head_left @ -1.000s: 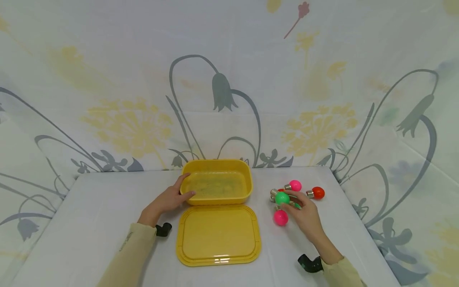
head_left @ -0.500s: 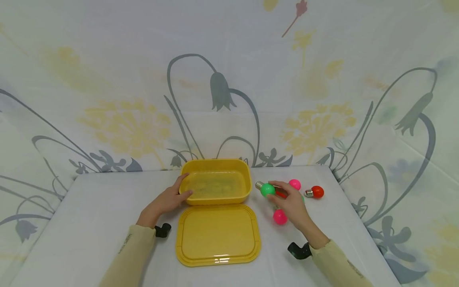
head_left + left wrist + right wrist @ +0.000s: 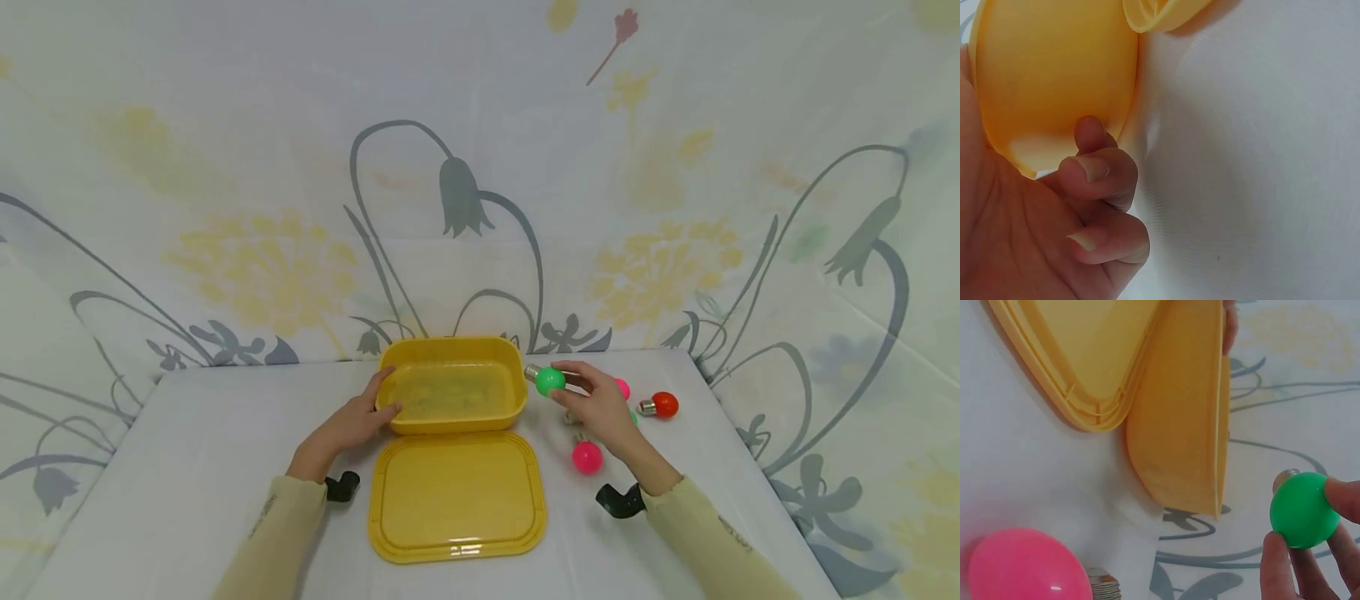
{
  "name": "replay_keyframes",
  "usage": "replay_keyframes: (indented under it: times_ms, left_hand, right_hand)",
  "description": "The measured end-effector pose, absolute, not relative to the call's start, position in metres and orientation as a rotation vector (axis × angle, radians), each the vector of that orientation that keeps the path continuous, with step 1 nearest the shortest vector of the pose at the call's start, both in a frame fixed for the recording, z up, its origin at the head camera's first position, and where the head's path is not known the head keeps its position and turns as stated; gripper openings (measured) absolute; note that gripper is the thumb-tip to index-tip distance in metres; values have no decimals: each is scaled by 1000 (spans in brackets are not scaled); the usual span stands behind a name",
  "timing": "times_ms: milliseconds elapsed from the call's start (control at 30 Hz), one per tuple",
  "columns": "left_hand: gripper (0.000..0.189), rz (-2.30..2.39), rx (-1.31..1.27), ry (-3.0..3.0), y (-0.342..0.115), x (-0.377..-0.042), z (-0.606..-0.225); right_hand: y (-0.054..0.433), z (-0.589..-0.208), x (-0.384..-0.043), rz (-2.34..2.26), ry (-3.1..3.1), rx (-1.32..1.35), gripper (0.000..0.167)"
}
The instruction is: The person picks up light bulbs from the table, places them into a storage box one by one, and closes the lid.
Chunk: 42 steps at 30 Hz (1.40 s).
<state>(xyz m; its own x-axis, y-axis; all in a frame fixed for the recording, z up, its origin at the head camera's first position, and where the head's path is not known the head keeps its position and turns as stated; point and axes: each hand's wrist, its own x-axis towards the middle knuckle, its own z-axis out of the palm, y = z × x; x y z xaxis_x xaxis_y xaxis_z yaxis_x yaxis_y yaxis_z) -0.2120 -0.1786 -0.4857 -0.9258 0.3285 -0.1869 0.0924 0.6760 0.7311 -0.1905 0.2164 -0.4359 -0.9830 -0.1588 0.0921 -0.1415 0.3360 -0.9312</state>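
Booth-like space: white table (image 3: 202, 475) within flower-printed hangings (image 3: 300, 83)

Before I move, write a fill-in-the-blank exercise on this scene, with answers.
1. The right hand holds a bulb coloured ____.
2. In the head view, the left hand holds the ____ end of the box.
3. The box and lid are both coloured ____.
4. The loose bulb nearest the lid is coloured ____.
Missing words: green; left; yellow; pink.

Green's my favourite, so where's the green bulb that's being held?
In the head view, the green bulb is in the grip of the right hand, just right of the yellow box, not inside it.
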Motion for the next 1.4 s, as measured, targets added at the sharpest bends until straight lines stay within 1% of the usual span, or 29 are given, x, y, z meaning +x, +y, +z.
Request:
replay_keyframes:
  times_ms: [500, 600, 833, 1167, 1400]
  left_hand:
    - [73, 1098, 359, 2587, -179, -215, -489]
    - [72, 1084, 348, 2594, -179, -216, -490]
    - [71, 1097, 326, 2603, -180, -216, -492]
    - [74, 1088, 293, 2603, -179, -217, -493]
    - [73, 1067, 293, 2618, -179, -217, -492]
  right_hand:
    - [201, -423, -206, -1757, 2544, -340, 42]
    - [197, -419, -212, -1755, 2495, -337, 43]
    - [187, -409, -228, -1728, 2432, -436, 45]
    - [179, -405, -249, -1702, 2289, -425, 45]
    - [171, -405, -265, -1674, 2250, -550, 43]
